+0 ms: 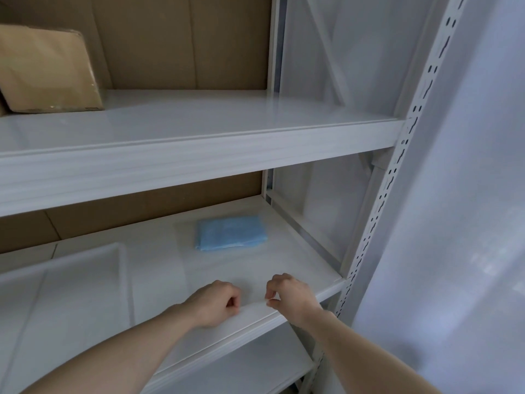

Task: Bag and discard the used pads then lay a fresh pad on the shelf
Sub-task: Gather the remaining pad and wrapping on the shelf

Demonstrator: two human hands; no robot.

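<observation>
- Both hands at the front edge of the middle shelf (298,251) of a white metal rack, close together but not touching each other.
- Left hand (213,304): fingers curled in, knuckles up, pinching the near edge of a thin white pad (227,268) that lies flat on the shelf.
- Right hand (289,294): thumb and fingertips pinch the same front edge just to the right; that edge looks slightly lifted between the two hands.
- White pad covers the right part of the shelf, running from the front lip back toward the rear; it's nearly the same colour as the shelf, so its outline is hard to trace.
- Folded blue pad (230,233) sits on top of the white pad, toward the back, well apart from the hands.
- White plastic tray (85,260) on the same shelf, left of the pad and beside the left forearm.
- Upper shelf (199,143): brown cardboard box (48,72) at its left, tilted.
- Brown cardboard backing (181,41) behind the rack on both levels.
- Perforated rack upright (397,177) at right; pale curtain-like sheet (468,194) further right.
- Lower shelf (241,371) partly visible under the arms.
</observation>
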